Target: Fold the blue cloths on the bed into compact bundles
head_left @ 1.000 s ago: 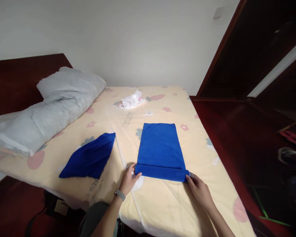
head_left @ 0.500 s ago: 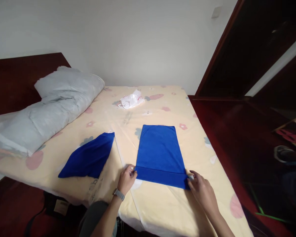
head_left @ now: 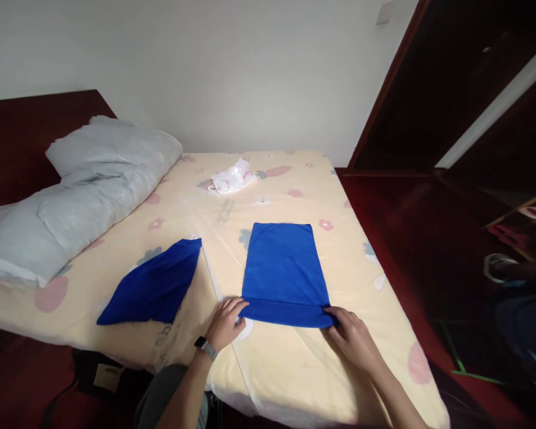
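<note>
A blue cloth (head_left: 283, 265) lies flat on the bed, its near edge folded over into a narrow band. My left hand (head_left: 226, 322), with a watch on the wrist, grips the left end of that band between thumb and fingers. At the band's right end, my right hand (head_left: 351, 336) pinches the corner the same way. A second blue cloth (head_left: 154, 286) lies loosely to the left of my left hand, touched by neither hand.
The bed's patterned sheet (head_left: 290, 372) spreads around the cloths. A white plastic bag (head_left: 233, 177) lies near the wall. A grey quilt (head_left: 102, 196) is heaped at the left by the headboard (head_left: 27, 131). At the far right, a person's shoe (head_left: 498, 268) shows on the dark red floor.
Both hands have closed over the ends of the band and moved slightly away from me. The band's near edge has shifted forward with them, and the band looks narrower. The view has shifted a little.
</note>
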Motion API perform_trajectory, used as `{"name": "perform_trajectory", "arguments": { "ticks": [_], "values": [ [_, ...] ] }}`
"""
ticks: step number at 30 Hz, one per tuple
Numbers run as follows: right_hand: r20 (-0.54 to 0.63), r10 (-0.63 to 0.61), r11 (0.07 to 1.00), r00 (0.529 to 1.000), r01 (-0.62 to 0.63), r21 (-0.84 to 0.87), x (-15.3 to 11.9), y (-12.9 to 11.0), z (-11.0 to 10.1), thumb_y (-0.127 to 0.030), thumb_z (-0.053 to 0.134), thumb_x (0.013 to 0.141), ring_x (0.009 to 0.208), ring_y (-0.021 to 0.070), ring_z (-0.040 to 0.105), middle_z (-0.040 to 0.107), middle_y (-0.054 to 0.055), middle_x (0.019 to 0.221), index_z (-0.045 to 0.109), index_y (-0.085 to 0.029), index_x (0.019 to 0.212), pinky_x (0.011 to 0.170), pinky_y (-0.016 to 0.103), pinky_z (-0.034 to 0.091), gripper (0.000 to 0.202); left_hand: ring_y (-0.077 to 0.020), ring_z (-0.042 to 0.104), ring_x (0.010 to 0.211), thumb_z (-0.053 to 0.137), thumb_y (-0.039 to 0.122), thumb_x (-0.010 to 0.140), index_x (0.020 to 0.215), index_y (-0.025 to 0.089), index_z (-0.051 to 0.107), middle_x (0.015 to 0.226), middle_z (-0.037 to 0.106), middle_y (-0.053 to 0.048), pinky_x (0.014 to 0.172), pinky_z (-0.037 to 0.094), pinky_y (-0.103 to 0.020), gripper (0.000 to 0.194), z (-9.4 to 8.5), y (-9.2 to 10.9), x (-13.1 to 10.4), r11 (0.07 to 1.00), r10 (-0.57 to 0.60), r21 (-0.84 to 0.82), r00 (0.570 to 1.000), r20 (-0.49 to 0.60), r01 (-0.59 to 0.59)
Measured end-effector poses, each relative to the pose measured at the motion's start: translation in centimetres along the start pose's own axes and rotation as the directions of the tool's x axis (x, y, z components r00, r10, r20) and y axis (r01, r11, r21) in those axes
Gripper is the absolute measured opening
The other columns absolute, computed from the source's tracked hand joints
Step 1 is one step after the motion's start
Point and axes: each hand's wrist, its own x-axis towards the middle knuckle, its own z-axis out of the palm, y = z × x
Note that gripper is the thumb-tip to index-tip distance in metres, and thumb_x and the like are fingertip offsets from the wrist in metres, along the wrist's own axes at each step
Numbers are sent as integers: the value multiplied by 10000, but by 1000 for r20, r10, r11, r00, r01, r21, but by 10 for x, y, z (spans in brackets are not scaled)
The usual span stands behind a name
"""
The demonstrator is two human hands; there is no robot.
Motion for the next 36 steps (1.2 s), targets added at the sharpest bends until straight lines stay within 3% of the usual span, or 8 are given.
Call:
{"name": "perform_trajectory", "arguments": {
  "ticks": [7,10,16,20,24,28,32,36],
  "values": [
    [-63,292,922,954,-263,283,13,-1,6,-542,395,954,1047,249,635,704,78,1135,615,-230,1179,918,375,491,443,-225,607,1164,453,327,983,1277,229,535,1255,642,-96,1026,486,-400,321,13,-12,18,973,-136,-209,976,-168,100],
    [-84,305,916,949,-268,299,23,3,11,-570,381,950,1045,258,646,713,89,1121,636,-215,1153,917,371,497,482,-212,639,1102,459,385,984,1301,227,498,1238,640,-100,987,519,-393,356,22,-19,29,934,-224,-322,954,-198,153],
    [-52,316,916,947,-290,278,32,13,14,-617,488,892,1053,274,653,698,119,1152,614,-193,1246,934,392,500,568,-216,648,1083,603,418,896,1343,231,459,1161,666,-84,902,549,-361,506,25,-25,38,848,-290,-488,952,-97,209],
    [-47,310,928,950,-291,233,33,12,6,-602,446,910,1075,281,643,711,101,1140,631,-201,1233,942,402,493,547,-175,676,842,498,419,939,1245,209,520,851,677,-10,783,541,-322,372,20,-20,40,814,-387,-507,915,-111,283],
    [33,322,922,946,-322,213,31,10,-3,-589,421,917,1057,281,662,726,82,1129,663,-221,1156,929,394,495,501,-156,622,622,510,397,931,1148,213,560,624,563,61,611,477,-268,289,15,-13,35,866,-418,-356,900,-128,352],
    [115,331,924,937,-346,161,26,10,-4,-554,467,891,983,287,698,755,56,1046,606,-256,1244,842,375,524,483,-185,660,693,482,299,951,1110,212,589,723,658,-2,656,483,-291,210,15,-5,29,956,-293,-36,946,-135,291],
    [61,289,953,955,-293,73,24,8,-3,-518,435,914,909,274,705,751,46,964,547,-284,1301,791,372,525,466,-249,671,876,465,276,976,1120,207,611,951,724,-90,796,489,-374,216,17,3,29,937,-172,270,964,-204,224],
    [-73,150,986,986,-155,-65,23,6,-7,-495,416,936,984,291,657,706,86,1088,564,-249,1256,855,430,500,429,-268,641,982,459,299,989,1163,204,608,1080,701,-109,834,491,-400,248,9,7,30,936,-127,290,961,-245,198]
  ]
}}
